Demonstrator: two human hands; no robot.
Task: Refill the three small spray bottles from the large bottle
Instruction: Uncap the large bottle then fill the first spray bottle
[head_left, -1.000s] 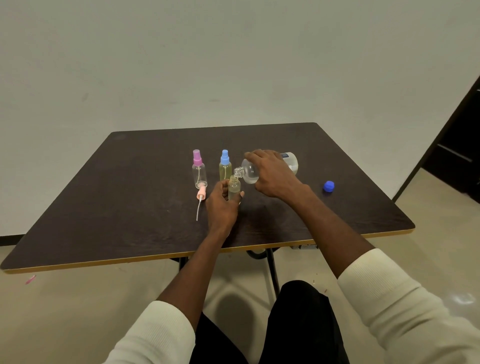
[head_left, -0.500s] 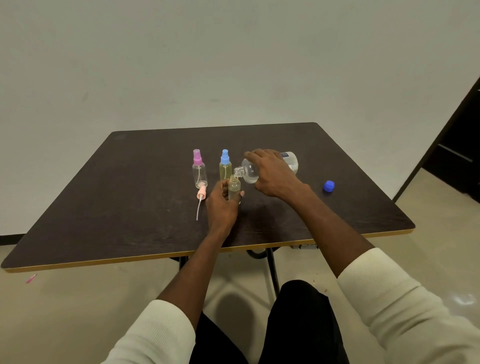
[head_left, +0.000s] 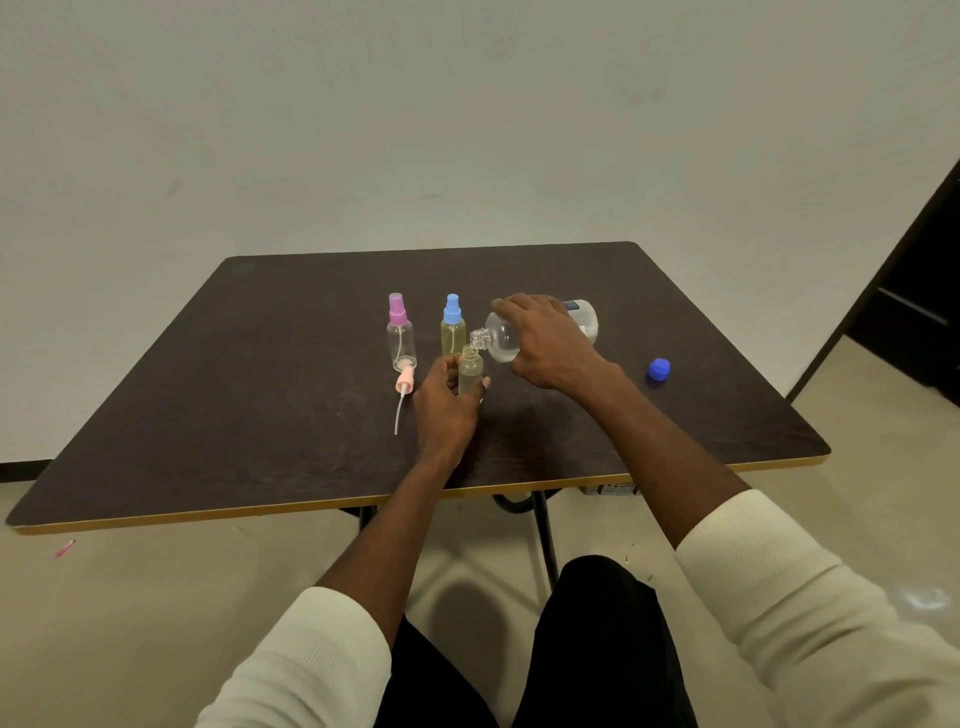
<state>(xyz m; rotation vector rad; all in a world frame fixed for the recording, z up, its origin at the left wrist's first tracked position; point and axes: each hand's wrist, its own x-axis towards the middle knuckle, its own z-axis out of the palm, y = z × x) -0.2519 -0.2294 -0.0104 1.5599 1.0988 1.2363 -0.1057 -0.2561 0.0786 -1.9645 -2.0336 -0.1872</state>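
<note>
My right hand (head_left: 548, 343) grips the large clear bottle (head_left: 501, 335), tipped on its side with its open neck just above the mouth of a small uncapped bottle (head_left: 470, 370). My left hand (head_left: 445, 410) holds that small bottle upright on the dark table (head_left: 260, 374); it holds yellowish liquid. Behind it stands a blue-capped spray bottle (head_left: 453, 325) with yellowish liquid. To its left stands a pink-capped spray bottle (head_left: 401, 332) that looks nearly empty.
A peach spray head (head_left: 404, 387) with its long tube lies on the table left of my left hand. The large bottle's blue cap (head_left: 658, 370) sits at the right. The table's near edge has a yellow rim (head_left: 260, 512). A wall stands behind.
Hardly anything has moved; both hands keep the same hold, with the large bottle tipped over the small one.
</note>
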